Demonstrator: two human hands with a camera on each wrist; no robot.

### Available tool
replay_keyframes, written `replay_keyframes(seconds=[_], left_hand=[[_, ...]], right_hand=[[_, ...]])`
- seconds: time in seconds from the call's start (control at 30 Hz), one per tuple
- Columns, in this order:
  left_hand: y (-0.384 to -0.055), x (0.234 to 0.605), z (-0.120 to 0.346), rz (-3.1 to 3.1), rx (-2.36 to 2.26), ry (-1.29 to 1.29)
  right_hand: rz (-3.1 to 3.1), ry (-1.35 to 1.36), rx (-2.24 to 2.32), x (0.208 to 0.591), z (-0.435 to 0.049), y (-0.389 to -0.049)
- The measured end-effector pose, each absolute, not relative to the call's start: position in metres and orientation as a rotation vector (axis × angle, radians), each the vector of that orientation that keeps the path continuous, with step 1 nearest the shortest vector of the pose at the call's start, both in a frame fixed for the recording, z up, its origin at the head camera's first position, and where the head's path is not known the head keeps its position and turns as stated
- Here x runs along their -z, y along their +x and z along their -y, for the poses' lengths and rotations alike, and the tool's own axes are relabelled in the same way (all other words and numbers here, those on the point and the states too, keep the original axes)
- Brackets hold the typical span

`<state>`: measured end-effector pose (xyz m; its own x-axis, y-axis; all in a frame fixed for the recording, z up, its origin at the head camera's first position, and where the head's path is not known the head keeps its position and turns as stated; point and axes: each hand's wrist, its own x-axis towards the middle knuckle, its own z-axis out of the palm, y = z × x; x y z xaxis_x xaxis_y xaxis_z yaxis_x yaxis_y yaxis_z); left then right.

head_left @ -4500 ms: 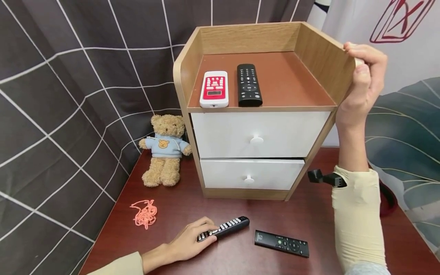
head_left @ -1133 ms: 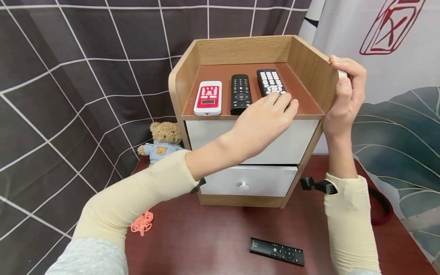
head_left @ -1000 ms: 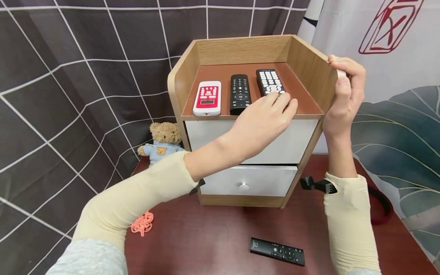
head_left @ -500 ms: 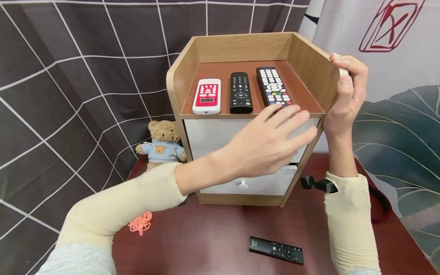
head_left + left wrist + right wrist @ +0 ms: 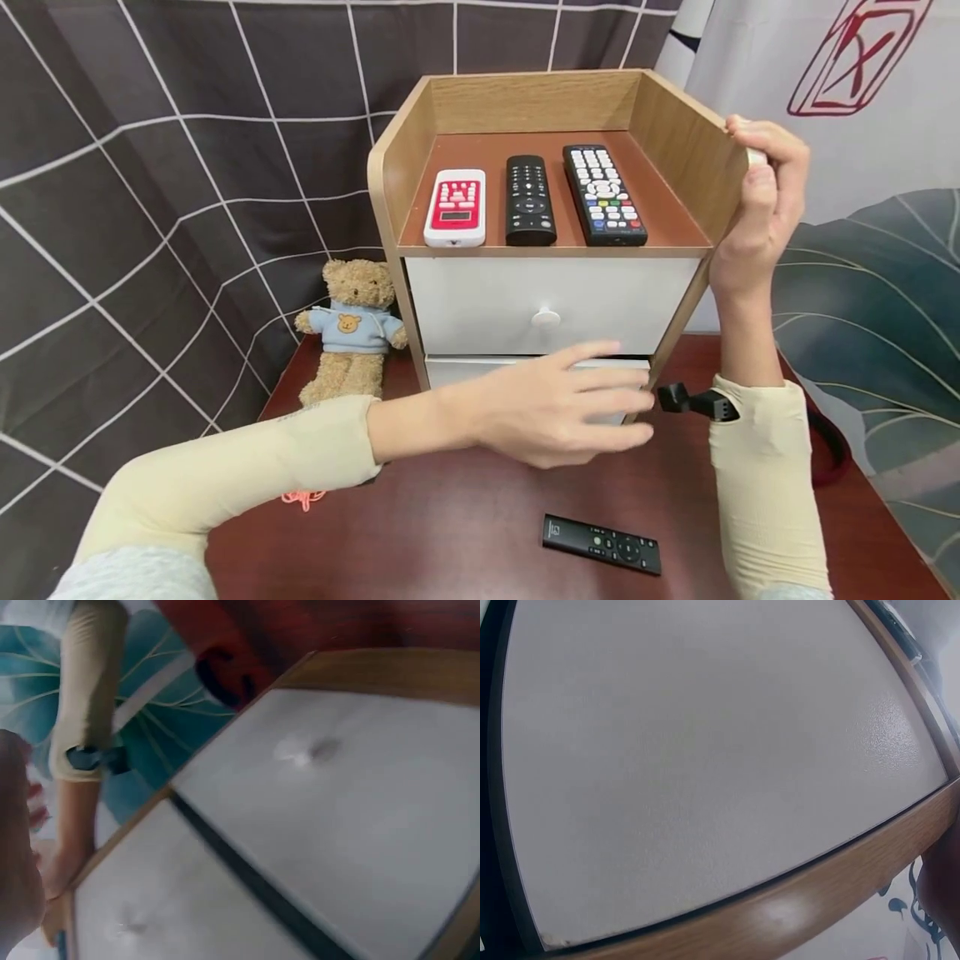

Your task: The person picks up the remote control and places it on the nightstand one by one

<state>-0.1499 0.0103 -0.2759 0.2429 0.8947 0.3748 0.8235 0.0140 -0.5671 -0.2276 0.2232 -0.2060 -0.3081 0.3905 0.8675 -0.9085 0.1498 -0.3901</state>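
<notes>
My left hand point(image 5: 562, 408), fingers spread and holding nothing, hovers before the lower white drawer point(image 5: 450, 371) of a small wooden cabinet point(image 5: 682, 150). My right hand point(image 5: 761, 200) grips the front edge of the cabinet's right side panel. On the brown top lie three remotes in a row: a white-and-red one point(image 5: 456, 208), a slim black one point(image 5: 529, 200) and a black remote with white buttons point(image 5: 603, 196). The left wrist view has both drawer fronts point(image 5: 360, 795) at a slant. A white drawer front point(image 5: 705, 765) fills most of the right wrist view.
Another black remote point(image 5: 600, 544) lies on the dark red table point(image 5: 450, 533) in front. A teddy bear point(image 5: 356, 325) in a blue hoodie leans left of the cabinet. Tangled orange string point(image 5: 303, 498) shows partly under the left sleeve. Gridded dark cloth point(image 5: 210, 208) hangs behind.
My left hand gripped the white-buttoned remote on the table, set it on the cabinet top, let go and moved down in front of the drawers. My right hand stayed on the side panel.
</notes>
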Motion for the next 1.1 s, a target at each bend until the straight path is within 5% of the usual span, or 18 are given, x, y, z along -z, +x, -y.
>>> replay_keyframes(seconds=[0.53,1.1], left_hand=[[-0.146,0.387,0.005,1.603,-0.162,-2.111],[-0.117,0.502,-0.011,2.179,-0.100,-2.062]], right_hand=[[1.272,0.590,-1.444,0.207,-0.225,-0.230],[1.268,0.554,-1.458,0.206,-0.223,-0.230]])
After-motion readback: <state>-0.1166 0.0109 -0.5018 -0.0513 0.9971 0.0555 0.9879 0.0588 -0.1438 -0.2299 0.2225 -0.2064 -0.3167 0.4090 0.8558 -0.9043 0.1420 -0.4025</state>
